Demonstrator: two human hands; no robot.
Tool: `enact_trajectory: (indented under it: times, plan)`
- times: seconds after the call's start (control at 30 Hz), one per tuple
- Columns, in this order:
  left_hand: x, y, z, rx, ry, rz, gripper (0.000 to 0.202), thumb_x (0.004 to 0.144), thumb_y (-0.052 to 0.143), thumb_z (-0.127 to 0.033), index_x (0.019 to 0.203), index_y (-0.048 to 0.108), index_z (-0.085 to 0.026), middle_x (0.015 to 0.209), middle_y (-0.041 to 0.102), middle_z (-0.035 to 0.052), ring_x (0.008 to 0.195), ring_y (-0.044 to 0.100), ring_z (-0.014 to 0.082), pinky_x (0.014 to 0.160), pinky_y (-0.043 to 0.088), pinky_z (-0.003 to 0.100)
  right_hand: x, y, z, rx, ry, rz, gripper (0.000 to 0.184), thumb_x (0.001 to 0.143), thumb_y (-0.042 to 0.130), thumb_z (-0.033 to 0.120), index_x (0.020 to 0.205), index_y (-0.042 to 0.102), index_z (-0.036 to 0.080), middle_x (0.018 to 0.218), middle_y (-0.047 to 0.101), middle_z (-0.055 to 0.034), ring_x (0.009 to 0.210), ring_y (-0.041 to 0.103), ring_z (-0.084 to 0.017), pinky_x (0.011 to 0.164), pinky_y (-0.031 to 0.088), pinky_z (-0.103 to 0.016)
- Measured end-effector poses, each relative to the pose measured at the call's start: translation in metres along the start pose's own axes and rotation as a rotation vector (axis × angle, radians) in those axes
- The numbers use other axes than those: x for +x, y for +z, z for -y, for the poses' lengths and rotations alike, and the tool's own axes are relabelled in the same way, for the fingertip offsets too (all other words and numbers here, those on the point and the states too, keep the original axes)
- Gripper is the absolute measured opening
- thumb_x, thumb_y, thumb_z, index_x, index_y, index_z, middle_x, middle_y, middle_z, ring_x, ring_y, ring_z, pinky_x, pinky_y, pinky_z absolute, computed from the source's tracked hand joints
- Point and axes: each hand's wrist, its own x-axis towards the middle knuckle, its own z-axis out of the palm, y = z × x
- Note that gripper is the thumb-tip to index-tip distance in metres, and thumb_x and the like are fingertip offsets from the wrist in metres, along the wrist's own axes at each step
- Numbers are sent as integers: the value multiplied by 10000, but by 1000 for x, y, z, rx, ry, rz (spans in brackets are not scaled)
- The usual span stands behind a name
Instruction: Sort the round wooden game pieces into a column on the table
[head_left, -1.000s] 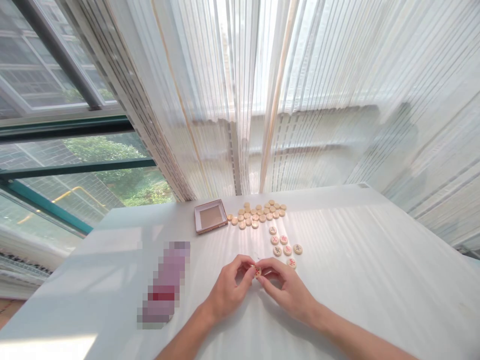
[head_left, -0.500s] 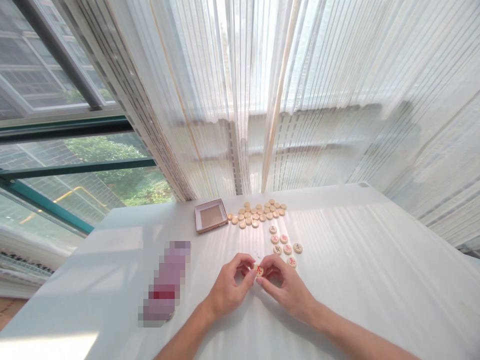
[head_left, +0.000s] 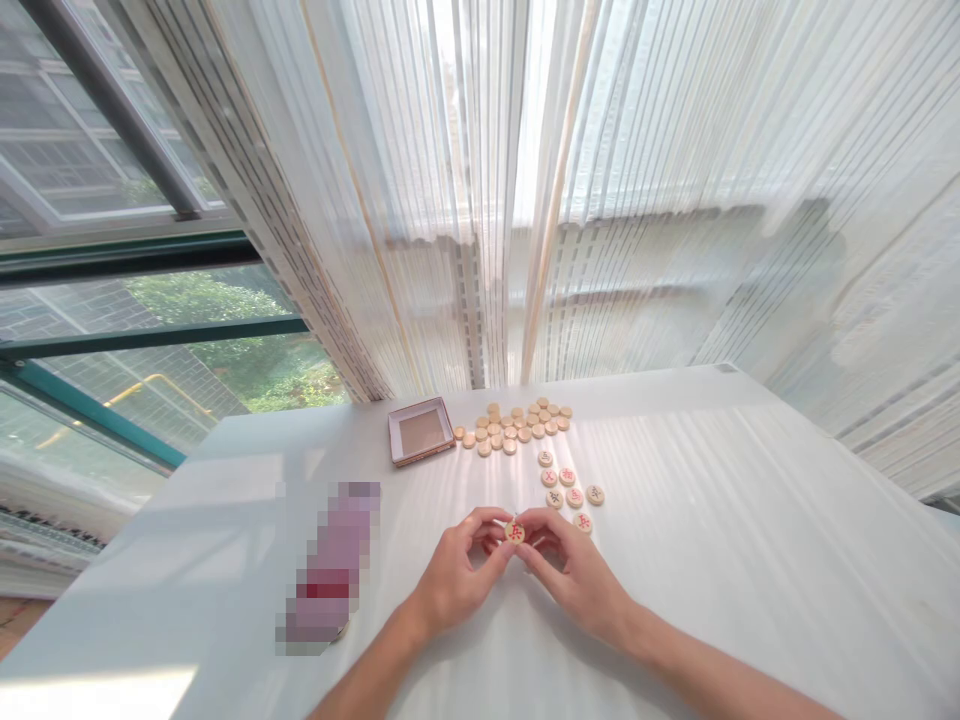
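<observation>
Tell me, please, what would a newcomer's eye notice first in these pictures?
The eye would likely fall first on the left hand and right hand, low in the middle, together holding a round piece with a red character. Beyond them, pale pieces lie clustered beside a shallow box near the far edge of the white table. On the left, a purple pixelated patch also stands out.
</observation>
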Motion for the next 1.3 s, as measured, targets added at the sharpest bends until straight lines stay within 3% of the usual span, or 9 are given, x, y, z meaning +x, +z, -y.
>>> enact_trajectory:
  times: [0.33,0.7,0.97,1.3]
  plan:
    - [0,3,-5,-18,7,-4,284,1009,636,-419,1193,626,-202,1017,786,79,854,736,205,806,588,324,0,-1,0,30,6,3,263,1068,514,438,1153,642,224,1101,727,-89,983,717,-237,891,600,-392]
    - [-2,2,0,39,43,13,252,996,644,-337,1208,622,-204,986,792,66,825,725,197,823,594,331,0,-1,3,33,23,6,274,1034,590,483,1097,635,220,1037,725,-67,934,726,-226,862,597,-361]
    - [-4,4,-1,133,78,35,228,1001,625,-367,1173,656,-221,1046,779,73,846,725,201,823,600,333,1,-2,0,-5,73,-22,317,978,659,538,958,646,222,892,721,-42,817,713,-220,768,590,-352]
    - [-5,4,-1,133,105,38,210,998,636,-342,1167,665,-220,1060,768,66,859,720,194,811,591,308,-1,-3,-3,13,102,-13,308,1024,590,517,950,632,220,875,735,-40,814,732,-224,735,581,-343]
